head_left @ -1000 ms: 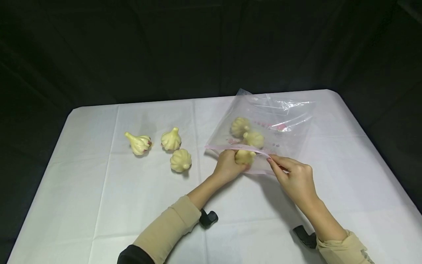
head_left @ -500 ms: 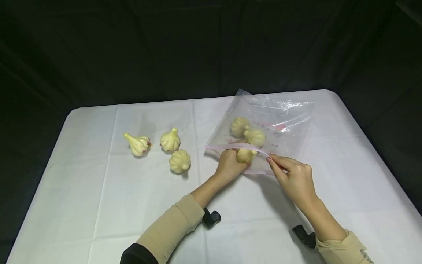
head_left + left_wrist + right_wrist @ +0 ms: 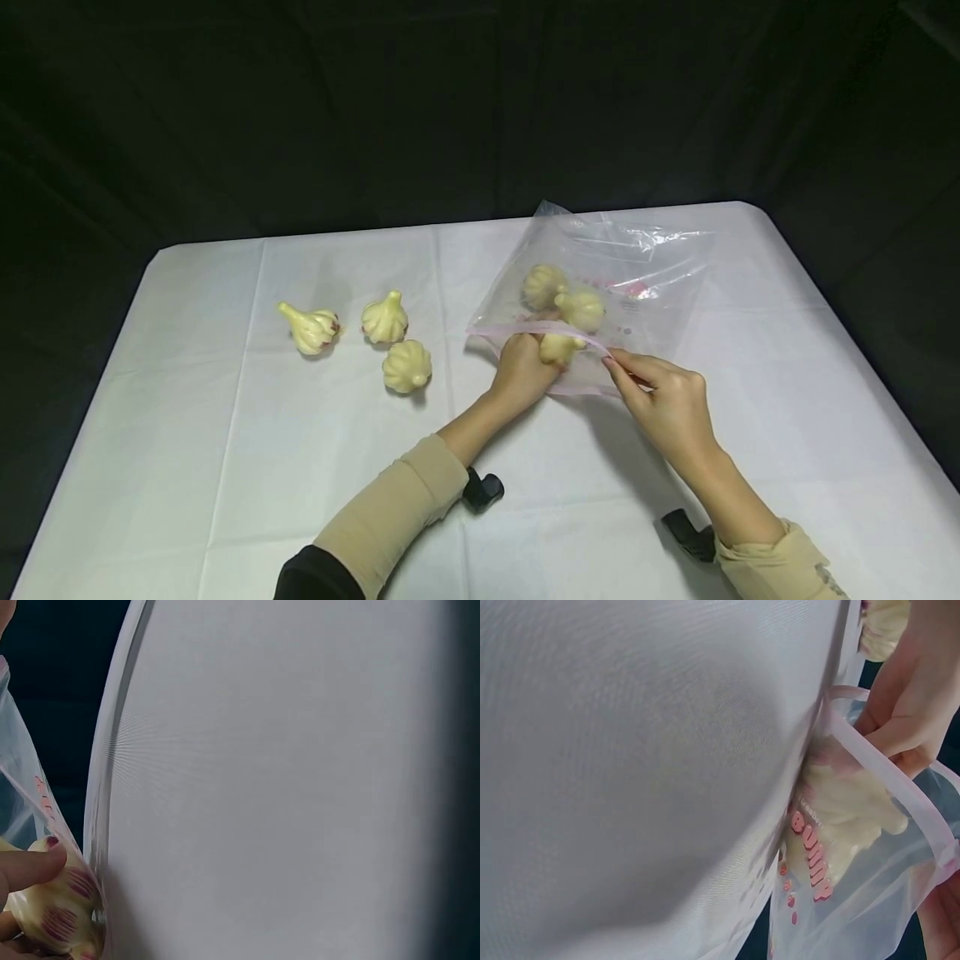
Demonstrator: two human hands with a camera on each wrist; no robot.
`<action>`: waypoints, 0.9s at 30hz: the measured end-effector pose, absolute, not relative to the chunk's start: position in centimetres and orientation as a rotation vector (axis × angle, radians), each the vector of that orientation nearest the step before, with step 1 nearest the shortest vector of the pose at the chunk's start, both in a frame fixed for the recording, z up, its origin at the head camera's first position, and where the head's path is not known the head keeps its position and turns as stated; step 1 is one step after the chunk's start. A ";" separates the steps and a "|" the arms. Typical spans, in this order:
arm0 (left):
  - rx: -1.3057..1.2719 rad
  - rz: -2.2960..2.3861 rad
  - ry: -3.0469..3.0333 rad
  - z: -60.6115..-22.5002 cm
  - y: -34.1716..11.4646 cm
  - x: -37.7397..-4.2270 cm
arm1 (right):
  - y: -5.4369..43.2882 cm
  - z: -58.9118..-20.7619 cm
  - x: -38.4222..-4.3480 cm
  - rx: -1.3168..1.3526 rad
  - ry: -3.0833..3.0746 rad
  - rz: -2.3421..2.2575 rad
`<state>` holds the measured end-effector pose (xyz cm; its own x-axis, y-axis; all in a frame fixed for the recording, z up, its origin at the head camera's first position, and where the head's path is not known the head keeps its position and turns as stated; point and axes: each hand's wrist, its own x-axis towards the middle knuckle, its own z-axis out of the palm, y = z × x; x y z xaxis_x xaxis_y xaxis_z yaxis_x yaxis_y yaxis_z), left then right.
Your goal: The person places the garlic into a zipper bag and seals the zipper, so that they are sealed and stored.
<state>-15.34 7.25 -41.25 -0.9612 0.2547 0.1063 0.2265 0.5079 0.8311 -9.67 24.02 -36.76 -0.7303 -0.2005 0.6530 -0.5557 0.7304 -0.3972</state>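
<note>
Black drapery point(image 3: 375, 125) hung behind the table point(image 3: 322, 467), whose white cloth carried long fold lines. From where I stood, a clear plastic bag point(image 3: 663, 267) spread over the right half of it, with a pink band point(image 3: 495, 331) along its mouth and pink lettering point(image 3: 811, 855) on its side. The person's left hand point(image 3: 521, 367) reached into that mouth, thumb and fingers wrapped around a garlic bulb point(image 3: 557, 350) just within the opening. Deeper in the bag, beyond the hand, sat a second bulb point(image 3: 544, 287) and a third bulb point(image 3: 581, 310), close together and blurred by the plastic. The right hand point(image 3: 667, 404) pinched the edge of the mouth between thumb and fingers, holding it raised. Outside, left of the bag, three loose bulbs point(image 3: 407, 367) lay on the cloth, two near each other and the third farther left, its neck pointing away. Both arms wore beige sleeves point(image 3: 393, 512).
</note>
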 end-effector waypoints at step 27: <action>0.212 1.313 2.771 -40.4 8.0 -16.4 | 24.1 -36.3 -9.9 0.568 -2.357 0.803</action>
